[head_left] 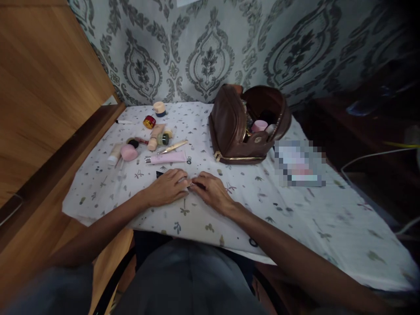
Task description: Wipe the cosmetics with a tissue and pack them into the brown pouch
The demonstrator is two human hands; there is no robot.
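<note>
Bench [108,188], lower centre of frame: your left hand [169,187] and right hand [211,192] meet at a small pale piece [190,183]. Right grip: thumb and fingers appear pinched on that piece, probably because it is too slight for a full-palm hold. Left grip: curled low, palm hidden; cannot tell whether it grasps the dark-ended item [159,174] jutting out at its far side. Wrists come in from both sides, which likely lets one hand steady against the other.

Centre left: pink tube [166,157] lies flat just beyond your left hand, a stable pose for a soft tube. Pink sponge [129,152] sits farther left. Upper right of centre: brown bag [229,127] gapes open, leaving its contents reachable.
</note>
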